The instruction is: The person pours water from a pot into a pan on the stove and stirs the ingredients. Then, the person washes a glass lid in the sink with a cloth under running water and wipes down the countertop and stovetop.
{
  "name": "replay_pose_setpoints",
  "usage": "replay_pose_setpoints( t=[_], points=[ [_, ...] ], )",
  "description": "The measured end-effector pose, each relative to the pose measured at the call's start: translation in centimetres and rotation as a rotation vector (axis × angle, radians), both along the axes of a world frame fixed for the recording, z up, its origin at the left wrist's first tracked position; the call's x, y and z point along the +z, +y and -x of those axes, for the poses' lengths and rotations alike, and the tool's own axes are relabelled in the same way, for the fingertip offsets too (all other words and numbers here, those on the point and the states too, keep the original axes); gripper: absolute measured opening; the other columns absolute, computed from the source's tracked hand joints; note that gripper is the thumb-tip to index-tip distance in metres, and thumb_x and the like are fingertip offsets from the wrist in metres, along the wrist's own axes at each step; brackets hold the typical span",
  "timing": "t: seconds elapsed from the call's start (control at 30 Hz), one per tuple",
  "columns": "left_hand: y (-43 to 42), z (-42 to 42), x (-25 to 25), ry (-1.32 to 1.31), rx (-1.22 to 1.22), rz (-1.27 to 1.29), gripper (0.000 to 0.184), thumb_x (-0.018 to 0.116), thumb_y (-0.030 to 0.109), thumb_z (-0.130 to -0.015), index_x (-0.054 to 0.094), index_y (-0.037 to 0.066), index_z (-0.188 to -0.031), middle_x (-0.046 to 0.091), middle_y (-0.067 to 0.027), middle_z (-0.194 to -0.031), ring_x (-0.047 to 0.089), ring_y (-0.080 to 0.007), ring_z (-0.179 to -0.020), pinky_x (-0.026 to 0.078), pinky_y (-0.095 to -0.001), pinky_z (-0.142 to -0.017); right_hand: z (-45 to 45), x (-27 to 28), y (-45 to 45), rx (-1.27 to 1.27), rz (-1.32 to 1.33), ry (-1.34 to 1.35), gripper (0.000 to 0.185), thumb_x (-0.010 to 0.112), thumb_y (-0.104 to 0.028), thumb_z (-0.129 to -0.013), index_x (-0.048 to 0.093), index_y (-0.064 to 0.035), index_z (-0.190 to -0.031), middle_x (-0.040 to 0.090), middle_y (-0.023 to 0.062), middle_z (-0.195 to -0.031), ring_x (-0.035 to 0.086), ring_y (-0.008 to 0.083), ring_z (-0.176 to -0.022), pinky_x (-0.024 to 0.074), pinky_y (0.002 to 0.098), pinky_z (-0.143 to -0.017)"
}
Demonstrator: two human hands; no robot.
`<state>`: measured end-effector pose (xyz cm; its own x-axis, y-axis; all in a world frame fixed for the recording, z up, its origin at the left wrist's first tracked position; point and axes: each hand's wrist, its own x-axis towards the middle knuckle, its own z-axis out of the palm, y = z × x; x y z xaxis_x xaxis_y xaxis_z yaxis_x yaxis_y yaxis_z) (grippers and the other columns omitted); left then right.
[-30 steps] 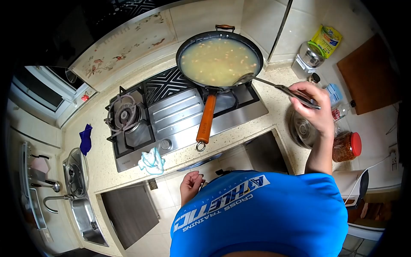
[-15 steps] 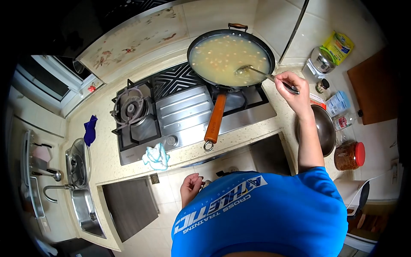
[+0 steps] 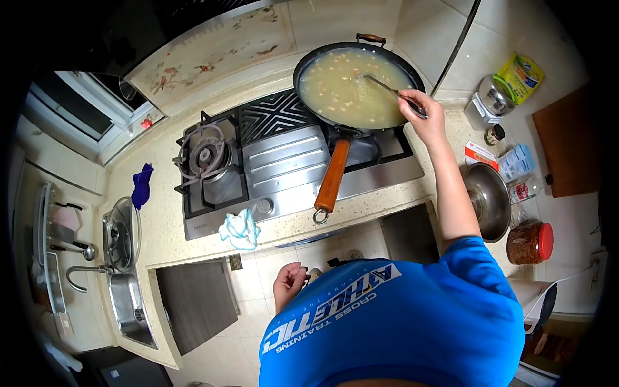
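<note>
My right hand (image 3: 425,113) is closed around the dark handle of a metal ladle (image 3: 382,84). The ladle's bowl is sunk in cloudy, pale yellow liquid (image 3: 342,90) with many small, light, bean-like pieces. This liquid fills a wide black wok (image 3: 300,103) on the right burner; its orange-brown wooden handle (image 3: 334,174) points toward me. Low in front of my body hangs my left hand (image 3: 289,282), its fingers curled in. Whether anything is in those fingers is hidden from view.
A white-blue cloth (image 3: 239,229) lies at the stove's front edge, left of the wok handle. To the right are a metal bowl (image 3: 496,206), a red-lidded jar (image 3: 529,243) and a small dark-lidded jar (image 3: 494,134). The sink (image 3: 131,309) is at far left.
The ladle has swept toward the far middle of the wok, its bowl sinking under the liquid. My right hand has gone up and left with it. My left hand stays about where it was.
</note>
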<state>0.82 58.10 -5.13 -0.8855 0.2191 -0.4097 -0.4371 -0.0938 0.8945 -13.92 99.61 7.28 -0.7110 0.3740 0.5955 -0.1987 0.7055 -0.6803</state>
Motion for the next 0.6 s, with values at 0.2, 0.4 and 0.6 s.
replay_pose_setpoints(
  t=[0.2, 0.4, 0.6],
  points=[
    [-0.1, -0.2, -0.3, 0.005, 0.011, -0.018, 0.021, 0.055, 0.009, -0.087, 0.051, 0.001, -0.106, 0.062, -0.0101, -0.092, 0.061, -0.0159, -0.078, 0.051, -0.0258, -0.064, 2.3, 0.0, -0.8, 0.022, -0.032, 0.032, 0.024, 0.067, -0.019, -0.076, 0.065, -0.0022, -0.093, 0.067, 0.0102, -0.083, 0.064, 0.0149, -0.076, 0.0479, 0.0250, -0.071],
    [0.0, -0.2, -0.5, 0.005, 0.003, -0.038, 0.021, 0.056, 0.010, -0.087, 0.051, 0.002, -0.106, 0.062, -0.0099, -0.092, 0.061, -0.0159, -0.078, 0.051, -0.0265, -0.065, 2.3, 1.0, -2.3, 0.070, 0.012, 0.036, 0.024, 0.065, -0.017, -0.077, 0.064, 0.0013, -0.092, 0.067, 0.0120, -0.082, 0.065, 0.0153, -0.078, 0.0482, 0.0243, -0.071],
    [0.2, -0.2, -0.9, 0.016, -0.015, -0.040, 0.021, 0.055, 0.010, -0.087, 0.051, 0.001, -0.106, 0.061, -0.0101, -0.092, 0.061, -0.0163, -0.078, 0.051, -0.0268, -0.065, 0.7, 0.8, -2.3, 0.209, 0.101, -0.025, 0.025, 0.064, -0.013, -0.080, 0.060, 0.0056, -0.096, 0.066, 0.0101, -0.085, 0.061, 0.0111, -0.081, 0.0466, 0.0227, -0.074]
  ],
)
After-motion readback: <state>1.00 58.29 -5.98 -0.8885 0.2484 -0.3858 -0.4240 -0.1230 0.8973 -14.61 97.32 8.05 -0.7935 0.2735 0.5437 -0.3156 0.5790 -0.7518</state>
